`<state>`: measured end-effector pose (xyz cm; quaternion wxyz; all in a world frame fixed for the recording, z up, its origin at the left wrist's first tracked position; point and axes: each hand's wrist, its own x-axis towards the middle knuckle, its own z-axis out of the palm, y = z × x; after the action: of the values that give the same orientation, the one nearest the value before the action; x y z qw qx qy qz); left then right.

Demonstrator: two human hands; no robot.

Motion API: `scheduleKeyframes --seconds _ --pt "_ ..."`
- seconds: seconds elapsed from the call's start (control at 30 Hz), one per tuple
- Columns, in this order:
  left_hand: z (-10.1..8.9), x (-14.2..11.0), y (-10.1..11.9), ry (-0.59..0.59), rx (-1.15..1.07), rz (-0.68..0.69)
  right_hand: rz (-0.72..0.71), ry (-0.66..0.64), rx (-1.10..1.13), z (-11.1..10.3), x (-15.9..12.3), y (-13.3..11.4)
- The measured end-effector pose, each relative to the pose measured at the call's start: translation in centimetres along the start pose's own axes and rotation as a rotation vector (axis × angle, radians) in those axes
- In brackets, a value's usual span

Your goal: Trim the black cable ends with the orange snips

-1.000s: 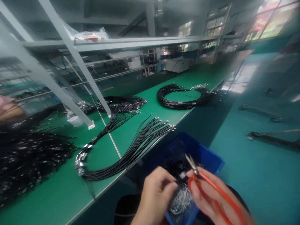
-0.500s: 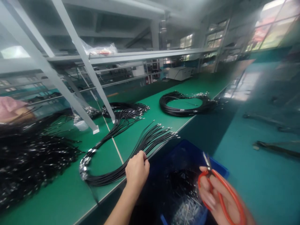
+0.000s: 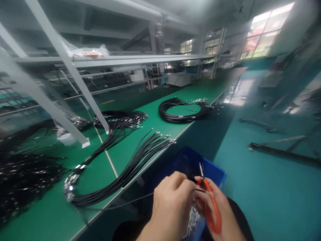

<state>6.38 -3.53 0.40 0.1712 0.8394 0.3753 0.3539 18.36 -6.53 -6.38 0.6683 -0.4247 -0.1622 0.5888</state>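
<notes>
My left hand [image 3: 173, 201] is closed on a single thin black cable [image 3: 132, 201], which stretches from the bent bundle of black cables [image 3: 100, 197] on the green table. The cable's end sticks out past my left fingers, by the fingertips of my right hand [image 3: 220, 204]. In that right hand are scissors [image 3: 213, 214] with orange handles, their blades pointing up and away. Whether the right fingertips also grip the cable end, I cannot tell. Below both hands stands a blue bin [image 3: 218, 169] with pale scraps [image 3: 193, 221] in it, partly hidden by my hands.
A coiled cable bundle [image 3: 180, 117] lies farther along the green table [image 3: 147, 150], with another bundle [image 3: 122, 117] behind the shelf post [image 3: 72, 72]. A heap of black cables [image 3: 25, 177] covers the left side. Metal legs [image 3: 283, 152] stand on the floor at right.
My left hand has left the cable bundle and moved right to my right hand, drawing out one cable. The scissors have moved left and turned. The whole view has shifted right.
</notes>
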Motion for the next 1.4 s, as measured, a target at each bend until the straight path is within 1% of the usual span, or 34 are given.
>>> scheduleKeyframes --seconds 0.07,0.17,0.27,0.33,0.4,0.43,0.47,0.5,0.57,0.6,0.67,0.73,0.83,0.93,1.13,1.27,1.4 --pt "0.5 -0.6 -0.5 0.022 -0.077 -0.084 -0.024 -0.018 -0.035 0.2 -0.5 0.0" --pt "1.3 -1.4 -0.8 -0.011 -0.237 -0.202 -0.078 0.000 -0.042 0.6 -1.2 -0.1" --pt "1.9 -1.9 -0.6 -0.064 -0.295 -0.242 -0.088 0.058 -0.051 0.5 -1.3 -0.2" --pt "1.4 -2.0 -1.3 -0.101 -0.261 -0.242 -0.067 0.052 -0.043 0.1 -0.9 0.0" --pt "-0.1 -1.9 -3.1 -0.076 -0.055 -0.271 -0.060 0.023 -0.019 -0.5 -0.3 0.4" --pt "-1.3 -2.0 -4.5 -0.032 0.110 -0.306 -0.053 0.011 -0.012 -0.8 0.1 0.7" --pt "-2.6 -2.2 -6.1 0.006 0.337 -0.361 -0.054 0.009 -0.008 -1.1 0.4 0.9" --pt "-3.9 -2.6 -7.9 0.041 0.436 -0.417 -0.047 0.013 -0.007 -1.3 0.6 1.0" --pt "-6.3 -3.5 -11.3 0.073 0.559 -0.508 -0.048 0.024 -0.005 -1.4 0.9 1.3" --pt "-7.2 -4.0 -12.8 0.081 0.614 -0.555 -0.052 0.033 -0.009 -1.3 1.0 1.4" --pt "-8.3 -4.9 -15.0 0.075 0.694 -0.621 -0.061 0.047 -0.020 -1.0 1.0 1.5" --pt "-8.6 -5.5 -16.2 0.040 0.727 -0.640 -0.050 0.055 -0.036 -0.6 0.9 1.6" --pt "-8.5 -6.0 -16.8 -0.027 0.707 -0.620 -0.038 0.050 -0.041 -0.1 0.8 1.5" --pt "-8.7 -6.5 -16.8 -0.068 0.671 -0.604 -0.075 0.047 -0.042 0.1 0.8 1.5" --pt "-10.4 -8.3 -16.2 -0.120 0.610 -0.615 -0.109 0.013 -0.112 0.2 0.4 2.1" --pt "-11.0 -8.3 -16.0 -0.126 0.592 -0.635 -0.072 -0.007 -0.107 0.6 0.3 2.5" --pt "-10.5 -7.8 -16.5 -0.069 0.618 -0.680 -0.067 -0.019 -0.126 1.0 0.3 2.5"
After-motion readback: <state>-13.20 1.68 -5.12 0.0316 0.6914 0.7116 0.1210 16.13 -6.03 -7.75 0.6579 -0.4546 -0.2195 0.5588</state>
